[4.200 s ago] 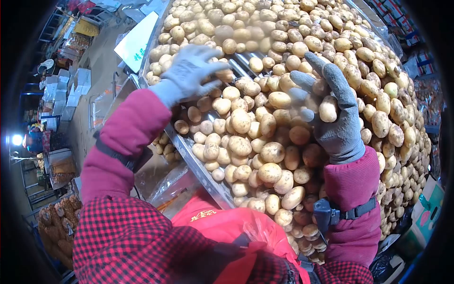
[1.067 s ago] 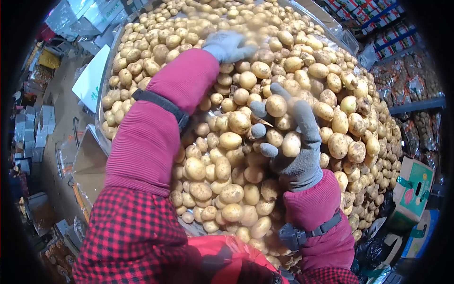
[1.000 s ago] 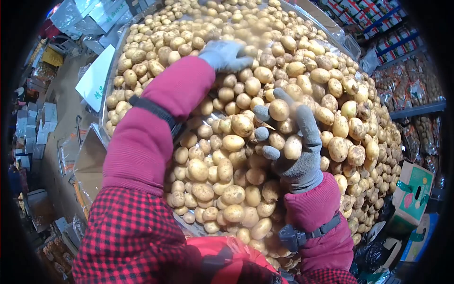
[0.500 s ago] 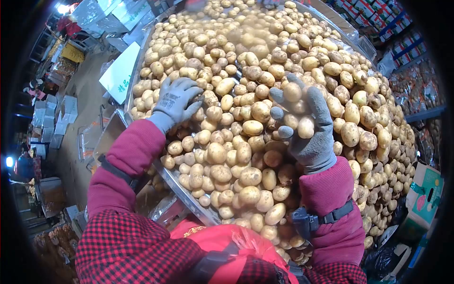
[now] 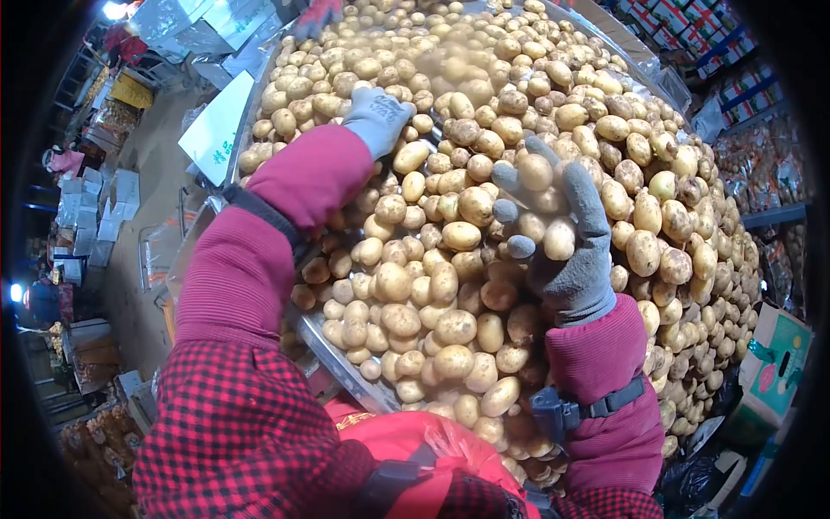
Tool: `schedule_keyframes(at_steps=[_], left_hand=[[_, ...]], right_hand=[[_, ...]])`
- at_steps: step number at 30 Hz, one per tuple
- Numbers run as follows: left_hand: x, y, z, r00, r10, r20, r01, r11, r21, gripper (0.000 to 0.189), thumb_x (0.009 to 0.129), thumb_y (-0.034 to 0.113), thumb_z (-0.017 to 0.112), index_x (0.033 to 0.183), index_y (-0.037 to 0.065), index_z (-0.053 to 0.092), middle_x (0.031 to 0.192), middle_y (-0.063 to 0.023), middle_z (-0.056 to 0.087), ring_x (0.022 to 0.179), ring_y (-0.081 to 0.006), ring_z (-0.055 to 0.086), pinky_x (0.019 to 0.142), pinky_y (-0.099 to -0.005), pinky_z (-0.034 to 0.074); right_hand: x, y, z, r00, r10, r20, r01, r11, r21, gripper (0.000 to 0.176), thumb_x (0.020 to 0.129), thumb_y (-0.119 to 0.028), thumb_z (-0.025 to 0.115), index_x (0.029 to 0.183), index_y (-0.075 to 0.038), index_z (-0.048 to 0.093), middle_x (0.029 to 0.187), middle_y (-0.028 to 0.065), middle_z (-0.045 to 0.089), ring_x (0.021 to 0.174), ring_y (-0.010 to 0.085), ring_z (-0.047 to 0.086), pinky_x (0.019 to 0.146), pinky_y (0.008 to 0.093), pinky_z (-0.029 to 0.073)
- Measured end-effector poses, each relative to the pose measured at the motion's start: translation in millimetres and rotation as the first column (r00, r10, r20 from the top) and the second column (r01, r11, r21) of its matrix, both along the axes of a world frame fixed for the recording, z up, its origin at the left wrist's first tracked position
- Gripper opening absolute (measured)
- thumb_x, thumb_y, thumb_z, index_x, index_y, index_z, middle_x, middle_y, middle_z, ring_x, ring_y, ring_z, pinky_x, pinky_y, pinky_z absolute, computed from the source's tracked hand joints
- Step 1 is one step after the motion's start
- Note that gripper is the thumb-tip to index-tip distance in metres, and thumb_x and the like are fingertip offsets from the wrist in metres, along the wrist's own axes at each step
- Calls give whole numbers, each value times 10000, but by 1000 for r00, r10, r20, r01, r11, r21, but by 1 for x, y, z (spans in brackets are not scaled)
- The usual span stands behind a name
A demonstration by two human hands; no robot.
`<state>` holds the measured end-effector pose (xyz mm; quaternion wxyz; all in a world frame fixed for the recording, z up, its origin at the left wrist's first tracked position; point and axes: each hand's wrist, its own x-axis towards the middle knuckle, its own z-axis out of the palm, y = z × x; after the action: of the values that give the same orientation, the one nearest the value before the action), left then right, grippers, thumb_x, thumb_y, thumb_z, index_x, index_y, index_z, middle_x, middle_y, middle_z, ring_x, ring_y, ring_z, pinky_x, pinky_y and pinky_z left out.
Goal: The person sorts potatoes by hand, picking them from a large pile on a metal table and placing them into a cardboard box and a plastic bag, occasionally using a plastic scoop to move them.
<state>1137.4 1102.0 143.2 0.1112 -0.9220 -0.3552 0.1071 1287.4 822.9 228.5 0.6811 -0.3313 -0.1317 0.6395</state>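
A deep heap of potatoes (image 5: 456, 326), pale yellow with some brown soil on them, fills a metal-edged table (image 5: 350, 368). My left hand (image 5: 378, 117), in a grey work glove, reaches into the far left part of the heap with its fingers curled down among the potatoes. Its fingertips are hidden, so what it grips cannot be made out. Palm up over the right side, my gloved right hand (image 5: 571, 259) cradles several potatoes, among them a round potato (image 5: 534, 172) by the fingertips and a small potato (image 5: 558, 239) near the thumb.
Another person's blurred hand (image 5: 320, 16) is at the far left edge of the heap. A white carton flap (image 5: 216, 130) stands beside the table's left side. At the right lies a green printed box (image 5: 775, 363). White boxes (image 5: 121, 203) are stacked across the aisle.
My left hand has moved up and right across the heap, its spread fingers now curled in. The right hand keeps its potatoes almost still. Another person's hand has come further in at the top left.
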Motion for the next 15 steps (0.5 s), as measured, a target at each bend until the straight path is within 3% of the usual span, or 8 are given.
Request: schedule_keyframes(at_steps=[2,4,7,9,10,12,14,15], left_hand=[[9,5,-17,996,16,-84,-11,999,52,281,902,265,675,1175,203,699,1162,-63,713,1079,-264,687,895,-443,494],[8,9,-21,999,25,26,-27,996,85,221,924,229,644,1138,213,696,1154,-54,720,1047,-259,706,868,-439,511],[0,0,-22,999,-33,23,30,994,101,251,938,201,619,1183,230,668,1160,-53,715,1092,-250,683,882,-432,523],[-5,0,-31,989,-74,126,62,994,93,177,972,181,560,1089,209,689,1134,-50,736,1112,-235,676,898,-425,526],[-8,-2,-28,983,-75,166,66,996,57,187,964,188,572,1114,206,684,1146,-61,733,1110,-243,681,892,-432,537],[0,7,-36,990,-45,137,43,999,13,190,935,204,604,1083,198,723,1082,-74,762,1018,-265,732,846,-442,561],[-4,10,-37,970,-54,238,66,997,-42,305,875,240,664,1172,186,712,1051,-149,740,1021,-344,716,877,-496,559],[-12,-2,-21,936,7,352,45,989,-140,356,860,283,703,1199,172,701,1088,-157,734,1046,-339,709,916,-493,546]], right_hand=[[-1,-2,-2,999,8,-40,-8,1000,14,538,1073,-443,485,1505,-122,495,1273,108,678,999,204,707,640,253,568],[0,-3,-4,997,15,-71,-11,999,52,515,1086,-405,474,1511,-114,486,1280,106,675,1013,197,704,650,247,571],[-3,-2,-5,998,13,55,-18,994,103,482,1100,-358,458,1516,-114,478,1288,101,672,1021,193,700,661,242,573],[-12,-1,-6,954,-119,275,116,993,28,597,1059,-483,491,1531,-120,466,1302,128,669,1004,204,685,623,245,542],[-2,-2,-6,998,-2,57,0,999,32,587,1061,-489,484,1531,-137,472,1316,132,665,1015,214,688,631,251,539],[-2,-4,-7,998,-19,-60,16,999,-40,572,1065,-495,474,1529,-161,480,1318,130,666,1007,219,689,630,261,538],[-5,-5,-9,998,-27,60,26,1000,10,544,1081,-473,457,1521,-153,474,1311,114,664,1017,231,698,676,260,568],[-9,-2,2,999,-32,-38,30,998,-49,546,1077,-476,472,1521,-159,470,1297,116,668,991,243,692,663,274,563]])
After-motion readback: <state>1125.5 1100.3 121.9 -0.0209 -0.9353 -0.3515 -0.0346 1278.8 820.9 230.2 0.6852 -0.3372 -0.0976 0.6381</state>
